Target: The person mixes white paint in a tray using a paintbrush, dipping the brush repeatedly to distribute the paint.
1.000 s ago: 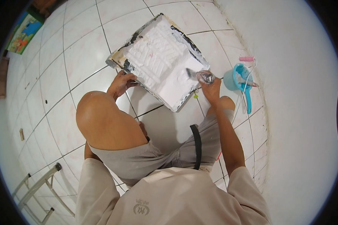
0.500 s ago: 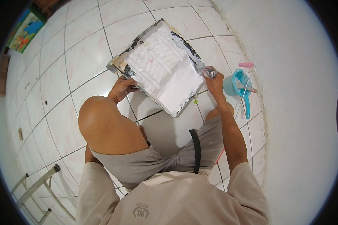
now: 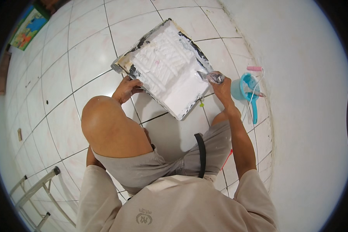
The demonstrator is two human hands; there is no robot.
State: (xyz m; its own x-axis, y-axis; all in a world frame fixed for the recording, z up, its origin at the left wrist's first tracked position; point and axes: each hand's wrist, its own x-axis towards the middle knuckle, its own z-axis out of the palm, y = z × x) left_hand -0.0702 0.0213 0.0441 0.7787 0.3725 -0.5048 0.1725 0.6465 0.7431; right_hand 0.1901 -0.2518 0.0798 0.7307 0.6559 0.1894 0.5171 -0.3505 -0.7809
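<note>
A paint tray (image 3: pixel 121 63), its rim crusted with black and tan, holds thick white paint (image 3: pixel 178 87) with ridges across its upper part. My left hand (image 3: pixel 126 89) is closed on the tray's left side, fingers curled at the rim. In my right hand (image 3: pixel 222 87) is a putty knife (image 3: pixel 217 78), gripped by its paint-smeared handle. The knife's blade reaches over the tray's right rim toward the white paint; whether it touches the paint I cannot tell. A small yellow-green bit (image 3: pixel 202 104) clings near the tray's lower right edge.
A blue dipper (image 3: pixel 253 110) stands on the tiled floor by the right wall, with a brush (image 3: pixel 257 93) inside. A pink paint roller (image 3: pixel 254 69) lies against it. Metal ladder legs (image 3: pixel 36 189) are at lower left, a colourful picture panel (image 3: pixel 29 29) at upper left.
The putty knife's blade now shows over the tray's right side, where it was hardly visible before. My left hand keeps its hold and the tray has barely shifted.
</note>
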